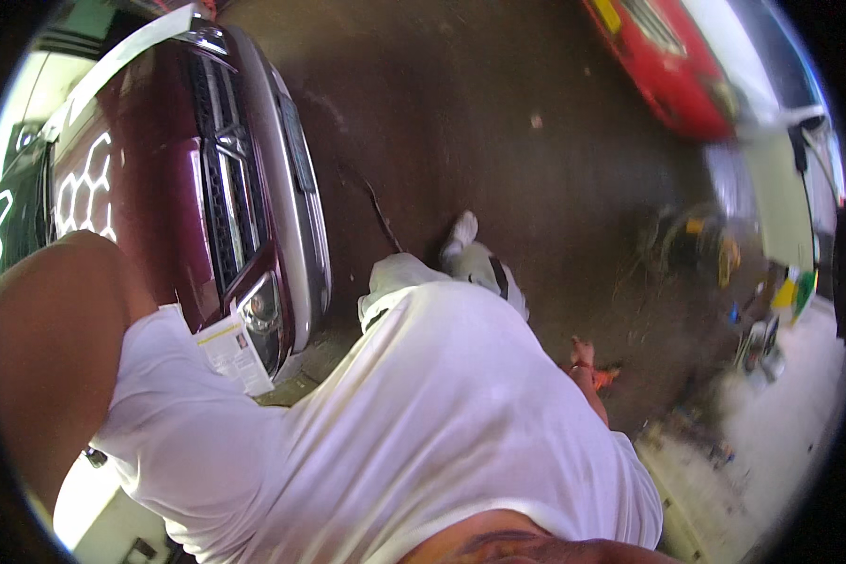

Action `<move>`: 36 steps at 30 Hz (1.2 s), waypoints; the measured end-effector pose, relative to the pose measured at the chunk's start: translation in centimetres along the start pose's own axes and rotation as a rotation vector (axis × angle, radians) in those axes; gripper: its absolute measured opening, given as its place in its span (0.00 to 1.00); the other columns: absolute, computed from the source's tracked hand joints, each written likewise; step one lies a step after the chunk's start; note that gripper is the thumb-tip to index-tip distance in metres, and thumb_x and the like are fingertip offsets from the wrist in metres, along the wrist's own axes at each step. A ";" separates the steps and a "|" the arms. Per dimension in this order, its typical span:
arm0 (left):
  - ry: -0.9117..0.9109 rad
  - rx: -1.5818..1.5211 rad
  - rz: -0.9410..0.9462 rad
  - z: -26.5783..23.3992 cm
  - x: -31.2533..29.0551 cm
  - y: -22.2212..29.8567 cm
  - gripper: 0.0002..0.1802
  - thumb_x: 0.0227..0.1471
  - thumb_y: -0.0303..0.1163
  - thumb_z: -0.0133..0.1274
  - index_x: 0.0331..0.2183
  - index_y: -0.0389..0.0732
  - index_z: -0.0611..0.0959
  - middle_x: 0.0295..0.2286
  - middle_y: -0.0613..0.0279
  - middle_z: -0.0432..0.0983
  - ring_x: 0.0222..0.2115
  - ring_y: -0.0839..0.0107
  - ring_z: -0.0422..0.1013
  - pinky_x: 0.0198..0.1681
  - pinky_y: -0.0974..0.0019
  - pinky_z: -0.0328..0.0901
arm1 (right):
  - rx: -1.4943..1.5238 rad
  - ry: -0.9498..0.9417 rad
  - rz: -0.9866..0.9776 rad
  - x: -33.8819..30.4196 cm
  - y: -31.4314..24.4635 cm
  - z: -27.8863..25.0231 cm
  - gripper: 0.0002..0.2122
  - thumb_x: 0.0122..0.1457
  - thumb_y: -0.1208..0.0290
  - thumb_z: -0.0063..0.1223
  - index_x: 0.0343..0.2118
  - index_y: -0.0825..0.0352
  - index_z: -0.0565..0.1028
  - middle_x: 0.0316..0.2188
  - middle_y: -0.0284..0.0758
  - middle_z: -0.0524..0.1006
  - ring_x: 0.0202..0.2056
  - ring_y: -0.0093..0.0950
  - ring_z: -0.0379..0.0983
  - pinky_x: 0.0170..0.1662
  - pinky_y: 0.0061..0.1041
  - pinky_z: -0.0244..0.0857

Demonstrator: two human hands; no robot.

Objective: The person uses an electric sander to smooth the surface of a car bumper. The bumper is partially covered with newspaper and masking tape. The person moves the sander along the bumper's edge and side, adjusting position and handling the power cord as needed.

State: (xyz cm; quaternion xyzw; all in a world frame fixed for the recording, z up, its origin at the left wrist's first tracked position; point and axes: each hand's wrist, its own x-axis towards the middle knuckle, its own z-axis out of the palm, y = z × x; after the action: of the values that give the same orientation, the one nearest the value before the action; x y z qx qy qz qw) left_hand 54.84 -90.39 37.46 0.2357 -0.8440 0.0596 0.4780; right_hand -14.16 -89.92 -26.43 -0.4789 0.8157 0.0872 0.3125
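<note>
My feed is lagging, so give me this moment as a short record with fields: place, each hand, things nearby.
place: dark workshop floor in front of a dark red car with a chrome grille
left hand: not in view; only the bare upper arm shows
right hand: low beside the white shirt, by a small orange thing; grip unclear
paper: white printed sheet by the car's headlight
far side: red vehicle, blurred

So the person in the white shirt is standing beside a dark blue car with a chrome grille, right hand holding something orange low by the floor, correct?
Not quite: the car is dark red, not blue, as the head view shows. Its chrome grille and the right hand with the orange thing are as stated.
</note>
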 end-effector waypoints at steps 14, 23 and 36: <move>0.028 0.284 -0.222 -5.5 -2.3 -33.4 0.26 0.63 0.46 0.54 0.55 0.39 0.78 0.46 0.55 0.78 0.47 0.63 0.73 0.53 0.61 0.65 | 0.228 0.235 -0.664 24.2 -69.1 -23.2 0.22 0.64 0.66 0.58 0.58 0.71 0.70 0.51 0.44 0.78 0.52 0.38 0.75 0.57 0.36 0.66; 0.082 0.339 -0.215 -16.7 -2.0 -55.2 0.27 0.63 0.47 0.53 0.55 0.39 0.78 0.46 0.54 0.78 0.47 0.62 0.73 0.53 0.60 0.65 | -0.318 -0.260 -0.477 23.8 -76.8 -12.3 0.17 0.62 0.66 0.58 0.50 0.69 0.75 0.41 0.44 0.81 0.45 0.38 0.78 0.52 0.37 0.70; 0.033 0.586 -0.282 -29.4 -5.0 -86.5 0.27 0.63 0.49 0.52 0.55 0.39 0.78 0.45 0.52 0.78 0.47 0.61 0.73 0.53 0.58 0.65 | -1.366 -0.300 -0.942 46.9 -118.3 -14.9 0.16 0.64 0.62 0.51 0.43 0.70 0.80 0.39 0.47 0.82 0.44 0.43 0.79 0.47 0.43 0.72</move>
State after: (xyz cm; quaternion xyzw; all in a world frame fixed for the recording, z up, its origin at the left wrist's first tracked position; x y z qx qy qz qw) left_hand 119.27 -155.40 38.23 0.4767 -0.7422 0.2371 0.4071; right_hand 62.17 -192.81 -23.95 -0.8363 0.2483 0.4848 0.0630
